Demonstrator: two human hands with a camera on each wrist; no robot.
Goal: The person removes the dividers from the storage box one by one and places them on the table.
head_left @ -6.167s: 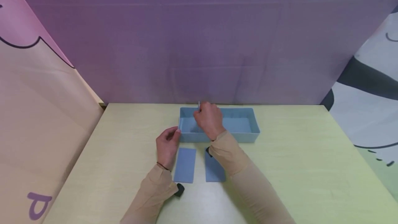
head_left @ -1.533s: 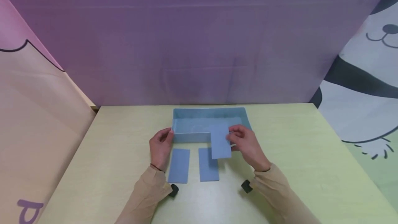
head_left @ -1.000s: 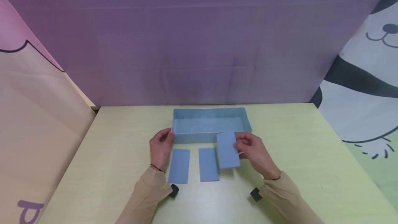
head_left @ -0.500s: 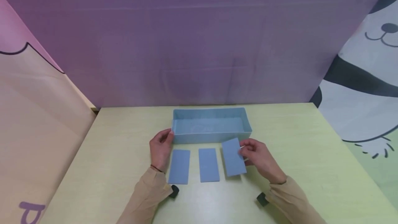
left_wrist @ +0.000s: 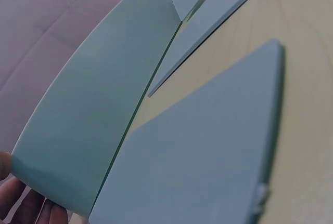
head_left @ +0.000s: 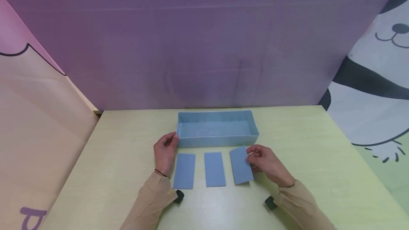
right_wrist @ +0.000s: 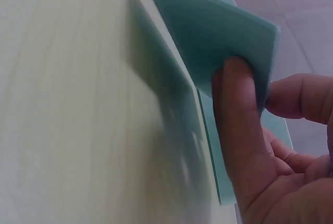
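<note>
In the head view a long light-blue open box [head_left: 218, 141] stands near the table's back. My left hand [head_left: 165, 153] pinches the box's near left corner, thumb and fingers on either side of the wall. In front of the box lie two flat blue rectangular panels, the left panel [head_left: 184, 171] and the middle panel [head_left: 214, 169]. My right hand [head_left: 266, 162] pinches a third blue panel [head_left: 241, 165] by its right edge. This panel is tilted, its right side raised off the table, as the right wrist view shows; its left edge is low, at or close to the surface.
The pale wooden table [head_left: 127, 152] extends to both sides of the box. A purple cloth backdrop [head_left: 204, 45] hangs just behind the table's far edge. Black wrist devices [head_left: 271, 203] show below each hand.
My right hand has come out of the box with a panel and brought it right and nearer, turning and lowering it beside the other two. My left hand has stayed at the box corner.
</note>
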